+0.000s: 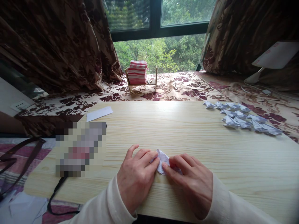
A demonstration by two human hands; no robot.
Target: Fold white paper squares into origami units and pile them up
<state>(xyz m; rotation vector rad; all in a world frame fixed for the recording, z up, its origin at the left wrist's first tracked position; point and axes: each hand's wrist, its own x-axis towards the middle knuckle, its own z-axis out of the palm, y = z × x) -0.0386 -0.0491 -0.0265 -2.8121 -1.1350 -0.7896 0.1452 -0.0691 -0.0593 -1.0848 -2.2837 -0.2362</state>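
A small folded piece of paper with faint print lies on the light wooden table, between my two hands. My left hand presses its left edge with thumb and fingertips, the little finger lifted away. From the other side my right hand pinches the right edge, its thumb resting on the paper and the fingers curled. Parts of the folded paper are hidden under my fingers. Rows of several folded paper pieces sit at the table's far right corner.
At the far left lies a white paper strip. Nearer is a blurred-out object with a black strap. Behind the table, a small wooden rack holds pink-and-white folded cloths. A white lamp stands back right.
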